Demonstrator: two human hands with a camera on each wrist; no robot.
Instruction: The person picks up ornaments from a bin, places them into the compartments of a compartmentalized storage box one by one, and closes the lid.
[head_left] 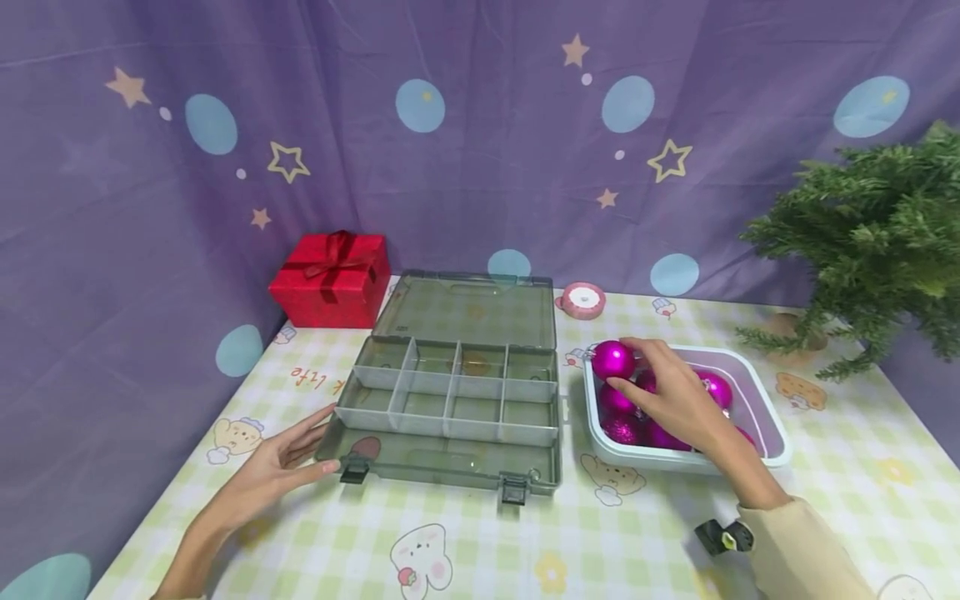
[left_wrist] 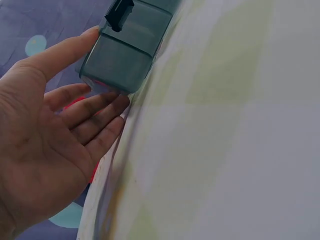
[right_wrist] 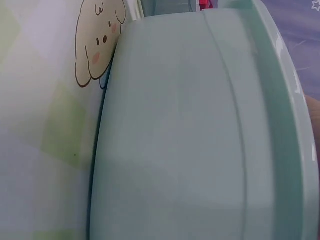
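Note:
A shiny magenta Christmas ball is pinched between the thumb and fingers of my right hand, at the left rim of a pale blue tub. More magenta balls, some glittery, lie inside this tub. The tub's outer wall fills most of the right wrist view. To the left stands a smoky grey divided storage box, lid laid back. My left hand is at its front left corner, fingers extended; the left wrist view shows the thumb and fingertips around that box corner.
Behind the box on the left sits a red gift box with a bow. A roll of pink ribbon lies near the curtain. An artificial fir tree leans in at the right. A checked cloth covers the table.

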